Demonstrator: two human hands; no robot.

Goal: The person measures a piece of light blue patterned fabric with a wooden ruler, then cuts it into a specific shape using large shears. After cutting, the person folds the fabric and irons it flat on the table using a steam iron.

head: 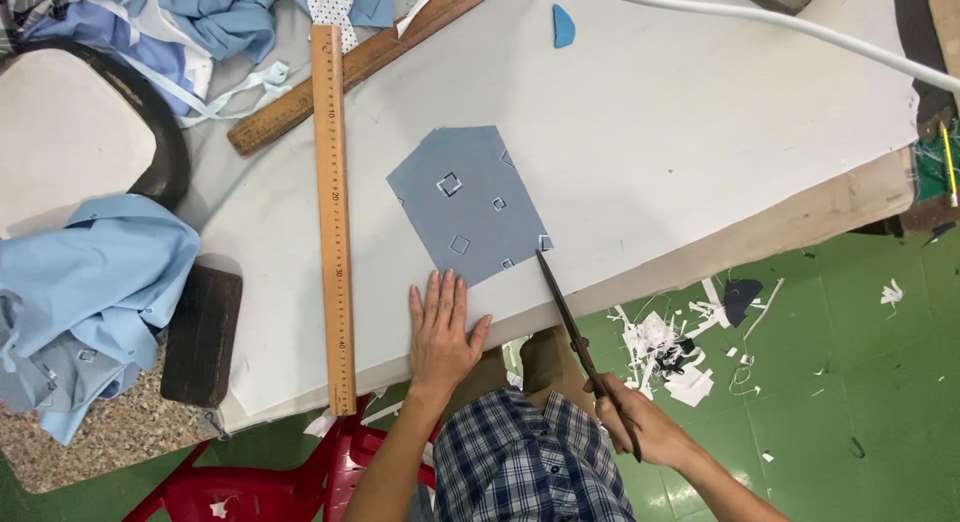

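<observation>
The left hand (pixel 443 327) lies flat on the desk (pixel 650 142), fingers (pixel 447 294) together and straight, holding nothing. Just beyond the fingertips, about touching them, lies the grey-blue fabric piece (pixel 468 202) — a five-sided cut patterned with small squares. It looks thin, soft and light, so it would likely slide or wrinkle under a push; pressing it flat near its closest edge, right ahead of the fingertips, seems the surest hold, or a pinch at a corner.

The right hand (pixel 640 427) is wrapped around the handles of the dark scissors (pixel 578 332), whose blades look closed, though that is hard to tell from here. The tip reaches the fabric's corner, to the right of the left fingers.

To the left of those fingers a long wooden ruler (pixel 333 212) runs along the desk — stiff, and easy to lift anywhere. Paper and cloth scraps (pixel 665 352) litter the green floor (pixel 860 382) beyond the right hand.
</observation>
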